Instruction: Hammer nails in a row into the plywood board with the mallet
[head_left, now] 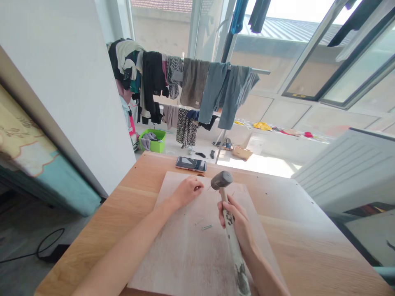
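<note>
My right hand [237,225] is wrapped round the pale handle of a hammer [222,181], whose dark head hangs just above a pale wooden board [185,255]. My left hand [189,190] rests on the board left of the hammer head, fingertips pinched together, apparently on a small nail that is too small to make out. Two loose nails [203,224] lie on the board between my hands.
The board lies on a wooden table [308,238]. A phone [191,164] lies at the table's far edge. Beyond stand a rack of hanging clothes [185,82], a green basket [152,140] and windows. A white wall [77,90] is at left, a white panel [348,168] at right.
</note>
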A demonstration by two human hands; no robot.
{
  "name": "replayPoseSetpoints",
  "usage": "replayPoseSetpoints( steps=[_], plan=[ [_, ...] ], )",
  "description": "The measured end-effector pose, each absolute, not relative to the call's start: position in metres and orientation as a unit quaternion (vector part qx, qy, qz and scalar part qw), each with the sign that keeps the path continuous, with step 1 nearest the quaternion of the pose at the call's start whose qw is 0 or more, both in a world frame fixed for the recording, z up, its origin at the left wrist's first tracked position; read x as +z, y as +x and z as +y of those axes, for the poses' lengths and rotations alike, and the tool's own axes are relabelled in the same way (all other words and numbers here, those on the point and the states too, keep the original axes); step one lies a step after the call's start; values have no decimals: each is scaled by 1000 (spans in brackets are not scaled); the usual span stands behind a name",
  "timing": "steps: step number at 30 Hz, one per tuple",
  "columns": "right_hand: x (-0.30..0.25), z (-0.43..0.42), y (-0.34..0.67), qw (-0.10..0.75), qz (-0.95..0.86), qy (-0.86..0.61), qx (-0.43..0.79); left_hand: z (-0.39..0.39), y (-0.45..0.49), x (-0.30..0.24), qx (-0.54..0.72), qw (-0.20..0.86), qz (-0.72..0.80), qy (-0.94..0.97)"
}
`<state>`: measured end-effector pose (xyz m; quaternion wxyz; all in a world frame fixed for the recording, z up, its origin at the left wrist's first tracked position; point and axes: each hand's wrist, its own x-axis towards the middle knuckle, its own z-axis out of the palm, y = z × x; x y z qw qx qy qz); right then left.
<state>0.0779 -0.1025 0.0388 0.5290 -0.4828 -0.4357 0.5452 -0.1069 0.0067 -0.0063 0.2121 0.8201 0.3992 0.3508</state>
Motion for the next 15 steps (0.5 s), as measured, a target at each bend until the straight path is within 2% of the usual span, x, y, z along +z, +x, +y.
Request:
replayPoseSetpoints(
  steps=[15],
  plan=[
    [45, -102, 73, 543, -467, -456, 528, 6, -105, -5, 355, 187, 420, 814]
  ],
)
